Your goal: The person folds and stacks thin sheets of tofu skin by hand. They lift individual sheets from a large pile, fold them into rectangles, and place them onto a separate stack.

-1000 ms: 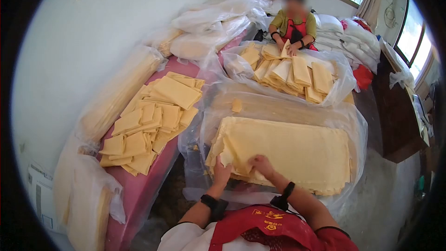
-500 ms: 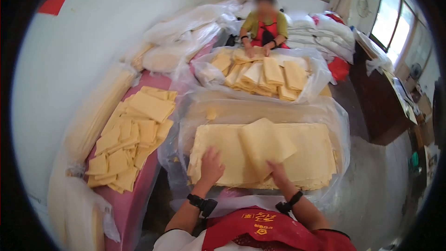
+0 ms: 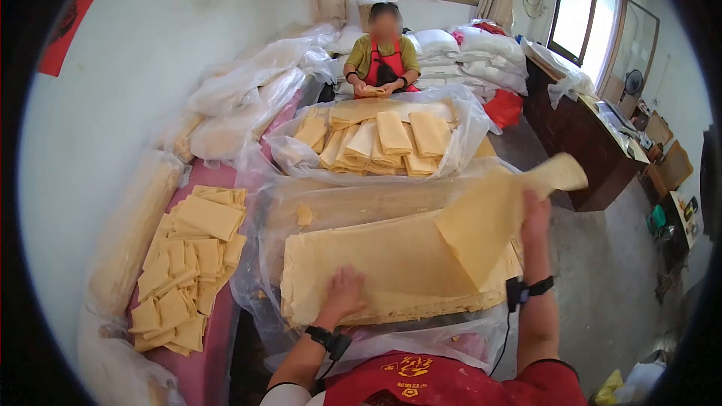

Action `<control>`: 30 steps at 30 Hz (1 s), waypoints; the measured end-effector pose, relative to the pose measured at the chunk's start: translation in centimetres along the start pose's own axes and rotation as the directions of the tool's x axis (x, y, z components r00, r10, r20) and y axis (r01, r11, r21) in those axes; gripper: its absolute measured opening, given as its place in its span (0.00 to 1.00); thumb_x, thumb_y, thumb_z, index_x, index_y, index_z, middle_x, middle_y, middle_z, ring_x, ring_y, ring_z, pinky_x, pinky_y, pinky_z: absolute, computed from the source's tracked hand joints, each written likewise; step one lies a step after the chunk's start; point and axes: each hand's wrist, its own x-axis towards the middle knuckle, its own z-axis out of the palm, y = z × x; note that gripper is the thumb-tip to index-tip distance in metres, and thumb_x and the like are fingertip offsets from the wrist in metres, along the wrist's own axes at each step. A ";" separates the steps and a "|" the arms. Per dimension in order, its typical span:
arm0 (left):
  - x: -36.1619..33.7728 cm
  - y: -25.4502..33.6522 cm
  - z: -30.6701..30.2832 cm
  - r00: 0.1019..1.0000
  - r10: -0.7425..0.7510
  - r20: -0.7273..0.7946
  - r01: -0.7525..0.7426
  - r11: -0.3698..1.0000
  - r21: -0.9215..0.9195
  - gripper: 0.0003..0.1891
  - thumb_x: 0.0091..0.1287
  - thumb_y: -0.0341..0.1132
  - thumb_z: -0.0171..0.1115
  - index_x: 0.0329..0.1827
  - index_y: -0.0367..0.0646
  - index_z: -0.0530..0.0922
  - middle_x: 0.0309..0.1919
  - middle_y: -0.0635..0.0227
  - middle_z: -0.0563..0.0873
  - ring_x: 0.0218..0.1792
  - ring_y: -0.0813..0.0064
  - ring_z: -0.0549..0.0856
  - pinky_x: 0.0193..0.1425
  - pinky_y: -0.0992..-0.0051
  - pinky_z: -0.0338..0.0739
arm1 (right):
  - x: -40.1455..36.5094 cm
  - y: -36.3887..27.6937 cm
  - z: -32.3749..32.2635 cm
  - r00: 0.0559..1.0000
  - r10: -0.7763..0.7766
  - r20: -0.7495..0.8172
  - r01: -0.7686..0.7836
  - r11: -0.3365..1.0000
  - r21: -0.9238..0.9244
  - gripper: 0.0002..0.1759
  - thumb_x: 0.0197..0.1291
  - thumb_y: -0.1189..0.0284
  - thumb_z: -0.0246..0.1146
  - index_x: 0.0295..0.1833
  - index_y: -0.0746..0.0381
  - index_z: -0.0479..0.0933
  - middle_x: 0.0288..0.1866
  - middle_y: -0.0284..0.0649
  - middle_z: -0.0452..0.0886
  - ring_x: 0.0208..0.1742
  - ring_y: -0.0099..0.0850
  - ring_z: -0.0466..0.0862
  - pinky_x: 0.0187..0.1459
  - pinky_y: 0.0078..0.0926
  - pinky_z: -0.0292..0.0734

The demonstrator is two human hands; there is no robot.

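A wide stack of thin yellowish sheets (image 3: 376,267) lies on clear plastic in front of me. My left hand (image 3: 344,293) rests on its left part, palm down with the fingers apart. Raised over the stack's right end, my right hand (image 3: 535,214) grips the edge of a lifted sheet (image 3: 485,222), fingers closed round it. That sheet hangs down to the stack on the left, and its far end flares out to the upper right.
Folded sheets (image 3: 188,256) are heaped on a pink surface (image 3: 207,177) at the left. Beyond the stack, a person (image 3: 387,60) holds a small folded piece behind a plastic-lined pile (image 3: 376,139). A dark desk (image 3: 571,131) stands at the right, white sacks (image 3: 481,53) at the back.
My right hand has moved up and right, pulling the sheet along. My left hand stays on the stack. The other person has raised a piece off the pile. The view has shifted.
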 end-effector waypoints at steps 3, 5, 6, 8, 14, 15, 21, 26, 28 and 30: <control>0.9 2.9 -0.5 0.992 0.094 -0.082 -0.120 0.897 -0.425 0.41 0.58 0.51 0.67 0.74 0.52 0.60 0.74 0.50 0.57 0.75 0.50 0.55 0.74 0.52 0.55 | -6.0 4.7 7.4 0.947 0.246 0.207 -0.199 0.954 -0.225 0.15 0.61 0.66 0.66 0.47 0.66 0.80 0.43 0.36 0.85 0.42 0.25 0.82 0.44 0.27 0.78; -0.4 7.0 -4.7 0.992 -0.036 -0.122 -0.125 -0.101 -0.987 0.35 0.65 0.44 0.63 0.73 0.48 0.59 0.68 0.54 0.67 0.69 0.56 0.67 0.63 0.60 0.73 | -11.5 7.5 12.7 0.779 0.303 0.550 0.065 0.832 -0.551 0.21 0.55 0.62 0.71 0.49 0.65 0.78 0.42 0.45 0.85 0.46 0.37 0.83 0.50 0.33 0.77; -0.6 6.9 -5.3 0.991 -0.025 -0.128 -0.130 -0.084 -0.988 0.35 0.65 0.44 0.63 0.73 0.48 0.59 0.68 0.54 0.67 0.69 0.56 0.67 0.63 0.60 0.73 | -13.3 2.9 14.6 0.600 0.045 0.798 0.300 0.913 -0.277 0.23 0.54 0.65 0.69 0.53 0.64 0.75 0.49 0.47 0.81 0.51 0.44 0.80 0.53 0.40 0.74; -1.4 6.5 -5.1 0.999 -0.032 0.038 0.006 -0.680 -0.733 0.26 0.69 0.39 0.59 0.68 0.47 0.62 0.59 0.60 0.76 0.59 0.63 0.78 0.51 0.65 0.81 | -17.0 6.0 16.1 0.557 -0.103 0.824 0.474 0.854 -0.213 0.21 0.56 0.63 0.68 0.52 0.62 0.74 0.52 0.45 0.80 0.52 0.44 0.80 0.54 0.41 0.73; -1.7 4.1 -0.9 0.936 -0.244 0.256 0.039 -0.648 -0.760 0.12 0.71 0.37 0.53 0.54 0.46 0.70 0.46 0.60 0.83 0.44 0.64 0.86 0.44 0.60 0.85 | -24.1 8.9 9.9 0.089 0.197 0.976 0.419 0.882 -0.216 0.20 0.58 0.66 0.64 0.55 0.58 0.74 0.56 0.47 0.76 0.57 0.47 0.76 0.58 0.44 0.71; -1.3 4.1 -0.9 0.941 -0.239 0.238 0.047 -0.606 -0.794 0.10 0.72 0.37 0.51 0.52 0.44 0.71 0.44 0.58 0.84 0.43 0.63 0.86 0.44 0.60 0.86 | -23.9 10.5 9.1 0.094 0.205 0.974 0.416 0.881 -0.225 0.20 0.58 0.66 0.64 0.55 0.58 0.74 0.56 0.47 0.76 0.57 0.47 0.76 0.58 0.44 0.71; 3.2 5.1 -7.0 0.971 -0.204 0.125 0.000 -0.522 -0.853 0.14 0.74 0.37 0.42 0.47 0.39 0.74 0.44 0.57 0.84 0.45 0.62 0.86 0.44 0.62 0.85 | -20.2 16.4 5.6 0.540 0.137 0.831 0.576 0.660 -0.483 0.29 0.55 0.67 0.63 0.61 0.69 0.68 0.65 0.56 0.69 0.64 0.51 0.71 0.65 0.44 0.65; 6.1 6.8 -12.9 0.995 -0.095 -0.006 -0.025 -0.206 -0.978 0.19 0.72 0.35 0.48 0.64 0.43 0.69 0.45 0.54 0.85 0.41 0.60 0.87 0.46 0.63 0.84 | -18.5 15.8 5.3 0.637 0.182 0.749 0.581 0.526 -0.621 0.31 0.55 0.66 0.61 0.63 0.67 0.67 0.63 0.53 0.71 0.64 0.49 0.71 0.65 0.44 0.64; 5.9 7.0 -11.7 0.997 -0.066 -0.027 -0.021 0.084 -0.996 0.22 0.70 0.35 0.51 0.68 0.45 0.66 0.45 0.54 0.85 0.39 0.61 0.87 0.44 0.64 0.84 | -19.7 16.1 5.0 0.609 0.274 0.745 0.555 0.524 -0.646 0.29 0.55 0.66 0.60 0.62 0.66 0.69 0.61 0.51 0.73 0.64 0.48 0.71 0.64 0.44 0.66; 6.0 6.9 -9.0 0.996 0.052 -0.069 -0.086 0.694 -0.715 0.35 0.64 0.34 0.60 0.75 0.51 0.57 0.45 0.56 0.85 0.37 0.62 0.88 0.43 0.65 0.83 | -21.1 16.3 4.7 0.568 0.294 0.769 0.568 0.536 -0.625 0.28 0.55 0.66 0.61 0.61 0.66 0.69 0.62 0.50 0.72 0.64 0.48 0.71 0.64 0.44 0.66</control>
